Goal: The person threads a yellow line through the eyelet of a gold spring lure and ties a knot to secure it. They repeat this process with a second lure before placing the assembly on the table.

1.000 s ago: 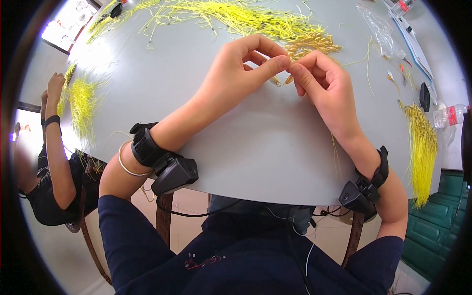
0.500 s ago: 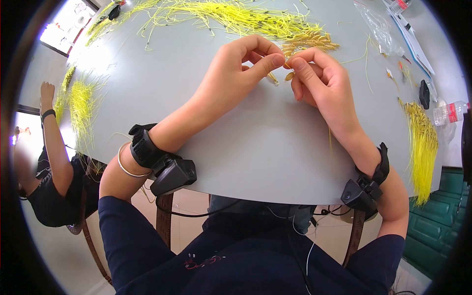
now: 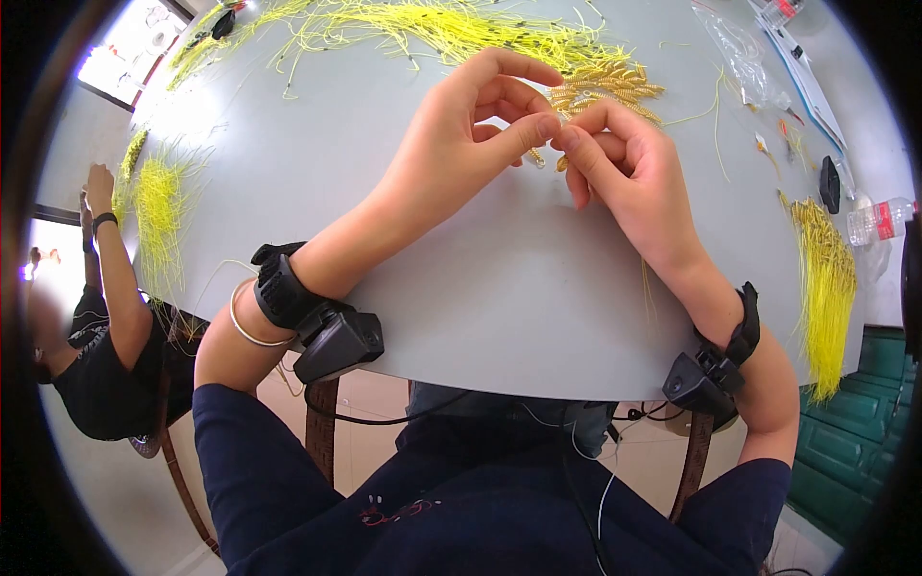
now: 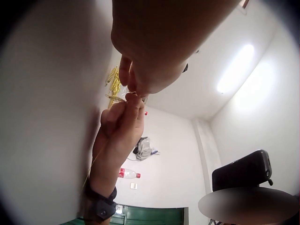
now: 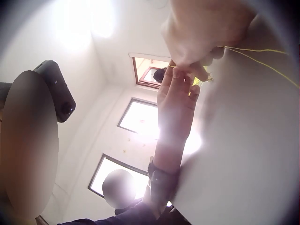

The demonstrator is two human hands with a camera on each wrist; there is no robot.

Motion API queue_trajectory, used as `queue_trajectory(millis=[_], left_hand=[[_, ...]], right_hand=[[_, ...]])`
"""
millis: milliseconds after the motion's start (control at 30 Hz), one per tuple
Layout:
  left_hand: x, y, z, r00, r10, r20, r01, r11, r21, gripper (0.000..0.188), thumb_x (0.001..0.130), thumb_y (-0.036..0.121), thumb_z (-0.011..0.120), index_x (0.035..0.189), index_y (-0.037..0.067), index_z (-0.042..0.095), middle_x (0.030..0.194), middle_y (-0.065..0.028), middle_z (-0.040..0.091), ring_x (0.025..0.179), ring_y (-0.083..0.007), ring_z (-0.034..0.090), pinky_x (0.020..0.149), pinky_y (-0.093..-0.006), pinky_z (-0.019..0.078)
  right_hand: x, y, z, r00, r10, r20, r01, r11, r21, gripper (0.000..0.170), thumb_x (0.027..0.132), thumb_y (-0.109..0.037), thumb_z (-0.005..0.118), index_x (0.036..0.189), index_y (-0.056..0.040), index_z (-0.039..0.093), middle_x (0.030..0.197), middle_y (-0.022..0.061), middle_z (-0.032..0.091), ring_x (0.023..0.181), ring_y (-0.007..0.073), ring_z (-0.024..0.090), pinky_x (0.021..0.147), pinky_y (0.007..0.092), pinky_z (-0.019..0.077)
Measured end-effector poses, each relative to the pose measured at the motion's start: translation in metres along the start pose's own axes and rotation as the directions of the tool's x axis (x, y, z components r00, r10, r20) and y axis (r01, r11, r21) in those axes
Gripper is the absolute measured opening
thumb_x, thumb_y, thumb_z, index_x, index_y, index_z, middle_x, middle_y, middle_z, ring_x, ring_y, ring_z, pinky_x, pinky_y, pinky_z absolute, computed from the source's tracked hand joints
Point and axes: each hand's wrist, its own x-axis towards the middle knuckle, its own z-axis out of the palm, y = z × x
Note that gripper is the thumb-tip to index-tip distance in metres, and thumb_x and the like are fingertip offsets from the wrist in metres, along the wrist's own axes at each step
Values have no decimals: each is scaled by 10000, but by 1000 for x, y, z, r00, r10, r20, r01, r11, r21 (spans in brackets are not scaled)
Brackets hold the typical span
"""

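Both hands meet fingertip to fingertip just above the table, in front of a pile of gold wire coils (image 3: 615, 86). The left hand (image 3: 461, 130) has its index finger raised off while its thumb and other fingers pinch. A small gold coil (image 3: 535, 156) with a ring end pokes out beneath its fingers. With thumb and index finger the right hand (image 3: 634, 173) pinches close against the left thumb tip; a small gold piece (image 3: 562, 164) shows under it. Two thin yellow cords (image 5: 258, 50) trail out of the right hand toward the body. The pinched ends are hidden by the fingertips.
Long yellow cords (image 3: 461, 34) spread across the table's far side. A bundle of yellow cords with gold coils (image 3: 821, 288) lies at the right edge, near a plastic bottle (image 3: 879, 224) and a black object (image 3: 829, 187). Another person (image 3: 110, 326) sits at the left.
The left index finger has lifted away from the pinch. The hands drew slightly apart half a second ago and now meet again, the right one shifted slightly left.
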Motion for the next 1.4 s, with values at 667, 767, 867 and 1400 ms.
queue_trajectory(millis=[667, 767, 867, 1400], left_hand=[[-1, -2, 1, 994, -99, 48, 98, 995, 17, 157, 862, 158, 599, 953, 35, 561, 883, -21, 595, 802, -74, 547, 632, -207, 438], [1, -3, -4, 988, -138, 73, 141, 989, -36, 156, 855, 173, 615, 920, 37, 574, 852, -15, 605, 805, -67, 548, 632, -208, 434], [1, -2, -5, 986, -150, 75, 153, 988, -29, 143, 843, 169, 631, 892, 40, 596, 831, -3, 611, 796, -61, 547, 635, -212, 430], [0, 4, 1, 989, -124, 85, 149, 723, -675, 224, 887, 153, 546, 1100, 85, 558, 1123, -32, 554, 1042, -118, 493, 885, -287, 392]], right_hand=[[1, 6, 2, 987, -131, -89, 131, 991, 1, 97, 901, -89, 517, 846, -9, 517, 597, -1, 527, 523, 44, 462, 476, 183, 340], [0, 6, 3, 990, -126, -63, 126, 992, -14, 95, 900, -86, 519, 843, -10, 514, 596, 0, 527, 523, 45, 463, 475, 185, 341], [0, 5, 2, 987, -139, -85, 138, 990, -28, 102, 901, -90, 518, 834, -14, 511, 595, 0, 523, 522, 45, 461, 472, 184, 339], [-8, -3, 7, 910, -381, -166, 380, 924, -37, 149, 904, -41, 482, 1047, -19, 444, 725, 15, 540, 616, 55, 469, 530, 181, 378]])
